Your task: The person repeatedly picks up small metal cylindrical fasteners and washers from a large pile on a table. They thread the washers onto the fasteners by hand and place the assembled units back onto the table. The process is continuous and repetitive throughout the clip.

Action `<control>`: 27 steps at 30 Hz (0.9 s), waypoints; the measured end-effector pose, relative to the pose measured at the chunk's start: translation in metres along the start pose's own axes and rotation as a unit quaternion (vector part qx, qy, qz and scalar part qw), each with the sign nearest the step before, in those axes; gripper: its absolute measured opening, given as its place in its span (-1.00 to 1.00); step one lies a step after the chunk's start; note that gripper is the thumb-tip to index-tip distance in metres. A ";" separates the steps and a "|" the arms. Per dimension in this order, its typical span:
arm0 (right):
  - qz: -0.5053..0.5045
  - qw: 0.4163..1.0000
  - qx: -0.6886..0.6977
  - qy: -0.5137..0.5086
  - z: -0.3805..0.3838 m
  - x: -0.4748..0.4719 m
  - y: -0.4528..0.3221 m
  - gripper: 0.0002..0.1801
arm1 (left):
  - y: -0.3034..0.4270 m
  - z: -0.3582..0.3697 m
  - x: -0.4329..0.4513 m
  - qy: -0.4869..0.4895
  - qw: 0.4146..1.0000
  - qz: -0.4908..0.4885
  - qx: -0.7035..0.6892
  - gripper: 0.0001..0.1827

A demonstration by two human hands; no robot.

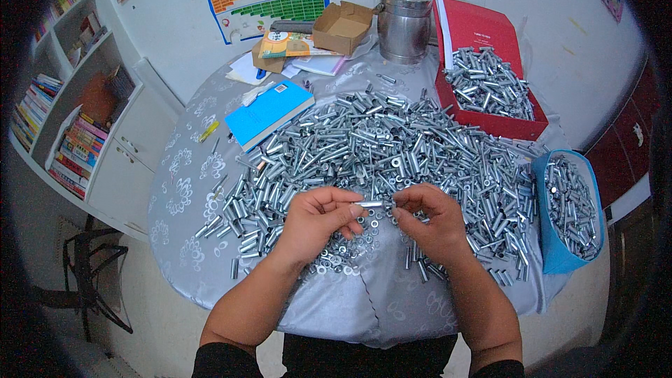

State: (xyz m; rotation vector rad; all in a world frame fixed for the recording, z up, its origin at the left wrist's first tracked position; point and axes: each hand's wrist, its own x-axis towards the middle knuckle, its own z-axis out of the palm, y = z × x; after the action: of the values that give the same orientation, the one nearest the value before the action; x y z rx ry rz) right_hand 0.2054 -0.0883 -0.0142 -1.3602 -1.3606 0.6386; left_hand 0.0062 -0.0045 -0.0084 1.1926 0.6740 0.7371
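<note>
Between thumb and fingers, my left hand [320,220] holds one end of a metal sleeve [371,203], which lies level across the gap between the hands. My right hand [433,220] pinches a small metal part [389,203] at the sleeve's right end; whether it is a nut or a bolt end I cannot tell. Behind and around both hands spreads a large heap of metal sleeves and bolts [362,142]. Nuts and washers [336,262] lie loose on the cloth below the hands.
A red box [499,125] full of metal parts stands at the back right, and a blue fabric bin [551,220] of them at the right edge. A blue book [270,110], a yellow tool [209,131], a cardboard box [341,31] and a steel canister [403,26] rest on the cloth-covered table [178,220].
</note>
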 end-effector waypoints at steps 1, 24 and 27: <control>-0.016 1.000 -0.011 -0.007 -0.001 0.001 -0.001 -0.76 | 0.000 0.000 0.000 -0.001 1.000 0.000 0.001 -0.82; 0.183 0.977 0.021 -0.107 -0.007 0.000 -0.008 -0.77 | -0.001 0.003 -0.003 -0.009 1.000 -0.020 0.002 -0.80; 0.106 0.990 0.074 -0.049 -0.001 -0.002 -0.001 -0.79 | -0.003 0.003 -0.001 -0.016 1.000 -0.012 0.000 -0.80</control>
State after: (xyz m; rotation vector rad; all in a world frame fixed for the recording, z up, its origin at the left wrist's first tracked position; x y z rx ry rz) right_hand 0.2052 -0.0902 -0.0134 -1.3784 -1.2281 0.9410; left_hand 0.0080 -0.0077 -0.0107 1.1917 0.6594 0.6968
